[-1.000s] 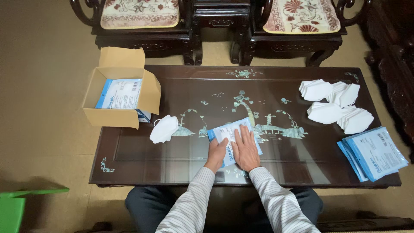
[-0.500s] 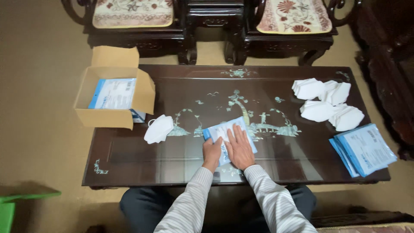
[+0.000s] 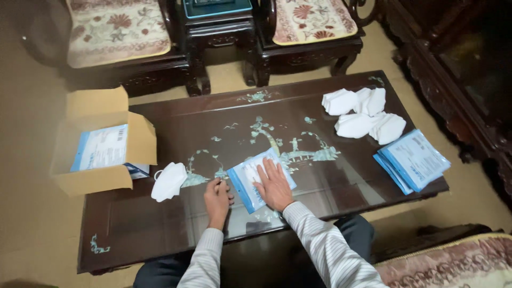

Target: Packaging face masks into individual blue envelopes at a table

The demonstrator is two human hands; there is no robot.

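A dark wooden desk [image 3: 160,224] with pearl inlay stands before cushioned chairs. The right hand [image 3: 274,185] lies flat, fingers open, on a blue-edged clear packet [image 3: 250,184] at the near middle. The left hand [image 3: 217,196], loosely curled, pinches its left edge. A white folded mask [image 3: 169,181] lies just left, beside an open cardboard box [image 3: 104,144]; more white masks [image 3: 362,113] and blue packets [image 3: 413,160] lie right.

Dim warm indoor light, soft glare on glossy table [image 3: 330,176]; dark corners, slight blur, mild edge distortion

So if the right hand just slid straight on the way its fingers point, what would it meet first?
Probably nothing soon: the right hand lies flat on the blue-edged packet, fingers pointing up-left over bare inlaid table.
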